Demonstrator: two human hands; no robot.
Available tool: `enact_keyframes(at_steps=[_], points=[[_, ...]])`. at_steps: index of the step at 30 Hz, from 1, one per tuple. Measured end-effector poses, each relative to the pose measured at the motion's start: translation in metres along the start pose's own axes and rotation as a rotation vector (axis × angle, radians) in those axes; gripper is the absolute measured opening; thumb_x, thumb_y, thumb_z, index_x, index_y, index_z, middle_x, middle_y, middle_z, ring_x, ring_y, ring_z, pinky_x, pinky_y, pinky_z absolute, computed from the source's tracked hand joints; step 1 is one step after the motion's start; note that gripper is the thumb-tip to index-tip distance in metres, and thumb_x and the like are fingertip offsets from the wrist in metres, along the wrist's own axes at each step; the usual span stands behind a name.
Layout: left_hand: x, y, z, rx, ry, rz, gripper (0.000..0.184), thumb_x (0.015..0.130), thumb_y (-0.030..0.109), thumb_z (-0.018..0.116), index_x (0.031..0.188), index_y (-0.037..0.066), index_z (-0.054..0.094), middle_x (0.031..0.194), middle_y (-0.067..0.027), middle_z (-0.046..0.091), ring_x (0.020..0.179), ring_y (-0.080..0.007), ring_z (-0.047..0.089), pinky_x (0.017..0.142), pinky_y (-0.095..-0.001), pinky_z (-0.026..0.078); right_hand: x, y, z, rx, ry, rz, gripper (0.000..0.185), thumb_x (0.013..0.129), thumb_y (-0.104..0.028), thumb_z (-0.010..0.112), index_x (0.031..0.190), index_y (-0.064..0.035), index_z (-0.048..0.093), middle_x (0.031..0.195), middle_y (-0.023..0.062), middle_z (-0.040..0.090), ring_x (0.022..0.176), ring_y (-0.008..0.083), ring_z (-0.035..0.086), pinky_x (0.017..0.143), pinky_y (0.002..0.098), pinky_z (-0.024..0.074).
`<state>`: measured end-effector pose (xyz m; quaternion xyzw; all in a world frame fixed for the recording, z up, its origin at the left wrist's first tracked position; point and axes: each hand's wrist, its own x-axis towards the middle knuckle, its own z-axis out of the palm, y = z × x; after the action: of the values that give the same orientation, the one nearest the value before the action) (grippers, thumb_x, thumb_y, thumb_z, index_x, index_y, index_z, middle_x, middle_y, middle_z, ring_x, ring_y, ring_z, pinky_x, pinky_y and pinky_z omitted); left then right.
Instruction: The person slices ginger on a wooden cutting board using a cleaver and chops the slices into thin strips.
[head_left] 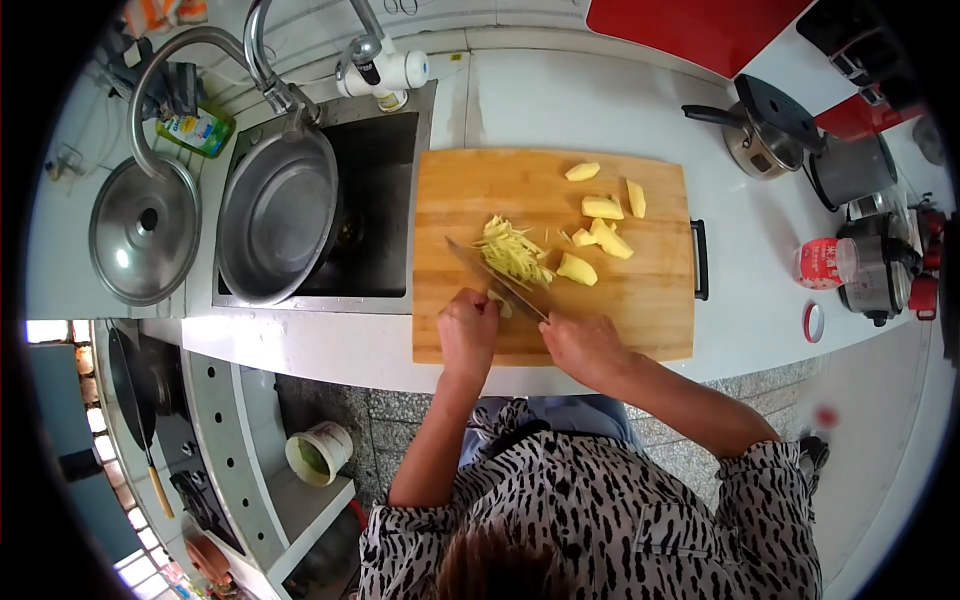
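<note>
My right hand (585, 348) is closed round the handle of a kitchen knife (490, 275), whose blade slants up and left over the wooden cutting board (640, 320). Left of the blade, my left hand (468, 328) has its fingers curled on a small piece of ginger (501, 304), partly hidden by the fingers. Just beyond the blade lies a pile of thin yellow ginger shreds (512, 252). Several peeled ginger chunks (577, 269) rest on the right half of the board, apart from both hands.
Left of the board is a sink (385, 215) holding a metal basin (280, 215), under a faucet (270, 85). A metal lid (145, 230) lies farther left. To the right are a saucepan (765, 150), a red-labelled jar (825, 263) and its lid (813, 322). A bucket (320, 452) stands below.
</note>
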<state>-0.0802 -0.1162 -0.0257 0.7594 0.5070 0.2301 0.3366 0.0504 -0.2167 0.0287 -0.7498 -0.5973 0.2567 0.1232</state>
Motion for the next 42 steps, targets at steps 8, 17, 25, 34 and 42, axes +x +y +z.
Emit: enact_keyframes(at_steps=[8, 17, 25, 34, 42], points=[[-0.003, -0.008, 0.006, -0.153, -0.025, -0.113, 0.012, 0.073, 0.008, 0.064, 0.070, -0.001, 0.058, 0.061, -0.0148, 0.060, 0.053, -0.0244, 0.059, 0.052, -0.0335, 0.046, -0.008, 0.002, -0.013, 0.071, -0.010, -0.027, 0.026, 0.084, -0.018, 0.053, 0.067, 0.0019, 0.052, 0.057, 0.0203, 0.054, 0.053, 0.0387, 0.055, 0.053, 0.0452, 0.0454], [-0.002, -0.007, 0.004, -0.075, 0.004, 0.005, 0.011, 0.074, 0.008, 0.063, 0.070, -0.001, 0.057, 0.059, -0.0146, 0.058, 0.047, -0.0256, 0.056, 0.049, -0.0340, 0.044, 0.006, -0.008, 0.006, 0.055, 0.142, -0.033, 0.023, 0.083, -0.015, 0.050, 0.068, 0.0005, 0.053, 0.054, 0.0195, 0.055, 0.050, 0.0361, 0.057, 0.048, 0.0439, 0.0468], [-0.004, -0.016, 0.010, -0.168, 0.011, -0.002, 0.012, 0.078, 0.007, 0.060, 0.071, -0.002, 0.057, 0.055, -0.0110, 0.056, 0.036, -0.0195, 0.053, 0.036, -0.0301, 0.040, -0.005, -0.004, 0.001, 0.017, 0.070, -0.075, 0.020, 0.083, -0.014, 0.050, 0.069, 0.0003, 0.053, 0.050, 0.0186, 0.053, 0.046, 0.0342, 0.056, 0.044, 0.0433, 0.0459], [-0.002, -0.004, -0.001, -0.130, -0.072, -0.094, 0.012, 0.075, 0.005, 0.061, 0.069, -0.002, 0.054, 0.062, -0.0170, 0.058, 0.056, -0.0308, 0.058, 0.052, -0.0362, 0.045, 0.011, -0.008, 0.011, 0.138, 0.176, 0.000, 0.023, 0.083, -0.016, 0.052, 0.068, 0.0010, 0.052, 0.054, 0.0201, 0.054, 0.052, 0.0385, 0.056, 0.049, 0.0462, 0.0451], [-0.004, -0.008, 0.001, -0.156, -0.083, -0.090, 0.012, 0.075, 0.006, 0.062, 0.071, -0.002, 0.054, 0.061, -0.0171, 0.057, 0.055, -0.0315, 0.057, 0.052, -0.0366, 0.044, 0.006, -0.014, 0.006, 0.064, 0.070, -0.017, 0.020, 0.083, -0.015, 0.051, 0.070, 0.0006, 0.054, 0.057, 0.0200, 0.055, 0.054, 0.0380, 0.057, 0.051, 0.0457, 0.0463]])
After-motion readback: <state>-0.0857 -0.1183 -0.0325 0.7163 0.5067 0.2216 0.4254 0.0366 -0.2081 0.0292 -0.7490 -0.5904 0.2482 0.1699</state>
